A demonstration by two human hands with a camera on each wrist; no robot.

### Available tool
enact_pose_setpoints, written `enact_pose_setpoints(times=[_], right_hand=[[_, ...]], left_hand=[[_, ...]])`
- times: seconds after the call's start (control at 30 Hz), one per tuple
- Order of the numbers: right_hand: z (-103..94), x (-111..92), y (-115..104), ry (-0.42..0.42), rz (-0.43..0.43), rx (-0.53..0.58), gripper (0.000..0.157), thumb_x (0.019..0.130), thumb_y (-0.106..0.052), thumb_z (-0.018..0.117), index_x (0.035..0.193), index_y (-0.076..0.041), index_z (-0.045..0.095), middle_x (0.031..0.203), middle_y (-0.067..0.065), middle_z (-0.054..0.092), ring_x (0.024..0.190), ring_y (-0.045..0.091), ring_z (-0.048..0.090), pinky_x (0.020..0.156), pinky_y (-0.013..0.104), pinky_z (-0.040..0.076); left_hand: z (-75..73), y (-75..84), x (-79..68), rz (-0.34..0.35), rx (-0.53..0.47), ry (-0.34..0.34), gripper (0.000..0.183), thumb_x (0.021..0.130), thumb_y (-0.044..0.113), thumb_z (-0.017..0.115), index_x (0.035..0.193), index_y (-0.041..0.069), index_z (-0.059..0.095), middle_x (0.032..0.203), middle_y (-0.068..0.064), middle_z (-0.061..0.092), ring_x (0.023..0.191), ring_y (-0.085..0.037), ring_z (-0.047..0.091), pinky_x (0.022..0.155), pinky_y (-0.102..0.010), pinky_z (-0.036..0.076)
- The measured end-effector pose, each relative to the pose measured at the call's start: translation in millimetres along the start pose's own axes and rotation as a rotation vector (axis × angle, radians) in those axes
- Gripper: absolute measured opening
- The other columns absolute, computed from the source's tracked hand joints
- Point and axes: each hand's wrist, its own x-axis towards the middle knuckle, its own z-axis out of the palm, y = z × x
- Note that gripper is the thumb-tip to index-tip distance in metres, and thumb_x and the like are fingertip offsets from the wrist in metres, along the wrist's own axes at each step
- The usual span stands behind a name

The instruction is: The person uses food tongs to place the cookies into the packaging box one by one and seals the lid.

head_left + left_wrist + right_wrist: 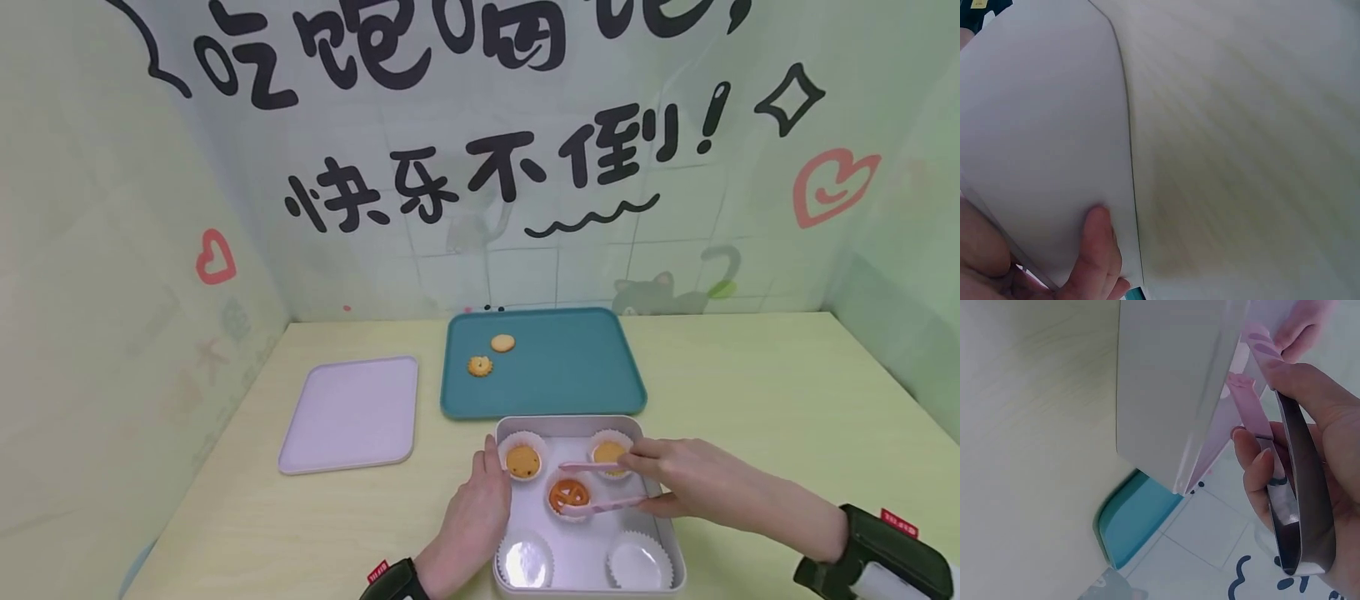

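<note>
My right hand (pixel 693 477) holds metal tongs with pink tips (pixel 618 505). The tips stand apart on either side of a pretzel (pixel 568 493) in the middle paper cup; whether they touch it I cannot tell. My left hand (pixel 477 504) grips the left wall of a white rectangular box (pixel 663 533), a finger (pixel 1094 250) lying against the outer wall in the left wrist view. A round dotted biscuit (pixel 522 461) sits in the back-left cup. Another biscuit (pixel 609 452) lies in the back-right cup, partly behind the right hand and tongs. Both front cups, one being the left cup (pixel 525 560), hold nothing.
Behind the box is a teal tray (pixel 555 367) bearing an oval biscuit (pixel 502 342) and a scalloped biscuit (pixel 480 366). A flat lilac tray (pixel 352 417) lies to the left. The pale wooden table (pixel 750 383) meets printed walls at the back and sides.
</note>
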Motion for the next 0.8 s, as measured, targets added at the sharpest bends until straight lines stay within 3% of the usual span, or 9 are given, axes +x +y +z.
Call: enact_pose_setpoints(times=[0.2, 0.47, 0.67, 0.8], right_hand=[[-11.5, 5.5, 1.1, -0.014, 0.039, 0.073, 0.041, 0.073, -0.021, 0.077, 0.107, -0.001, 0.067, 0.1, 0.006, 0.061, 0.061, 0.001, 0.048, 0.053, 0.014, 0.044], [-29.6, 34.0, 10.0, 0.106, 0.018, 0.091, 0.035, 0.073, -0.018, 0.077, 0.104, -0.004, 0.067, 0.085, -0.006, 0.054, 0.06, -0.003, 0.042, 0.05, 0.012, 0.039], [-33.3, 65.7, 25.1, 0.067, 0.055, 0.033, 0.037, 0.074, -0.018, 0.077, 0.104, 0.0, 0.067, 0.085, 0.002, 0.057, 0.059, 0.006, 0.049, 0.051, 0.017, 0.044], [-31.4, 85.0, 37.9, 0.03, 0.093, 0.006, 0.035, 0.074, -0.018, 0.077, 0.103, 0.0, 0.067, 0.079, 0.001, 0.055, 0.057, 0.005, 0.046, 0.051, 0.018, 0.043]], left_hand=[[-0.3, -0.1, -0.4, -0.019, -0.008, -0.036, 0.047, 0.091, 0.003, 0.05, 0.13, -0.019, 0.036, 0.102, -0.025, 0.051, 0.042, -0.016, 0.044, 0.037, -0.027, 0.041], [-2.5, 1.2, 0.6, -0.056, -0.031, -0.088, 0.047, 0.092, 0.003, 0.048, 0.132, -0.017, 0.034, 0.104, -0.024, 0.05, 0.044, -0.014, 0.042, 0.038, -0.026, 0.04], [-3.0, 0.5, 0.0, -0.058, -0.031, -0.082, 0.047, 0.092, 0.004, 0.049, 0.132, -0.017, 0.035, 0.106, -0.024, 0.05, 0.044, -0.014, 0.042, 0.038, -0.026, 0.04], [-3.6, 0.2, -1.5, -0.045, -0.03, -0.083, 0.049, 0.092, 0.003, 0.05, 0.133, -0.017, 0.034, 0.107, -0.025, 0.05, 0.043, -0.012, 0.04, 0.038, -0.024, 0.039]])
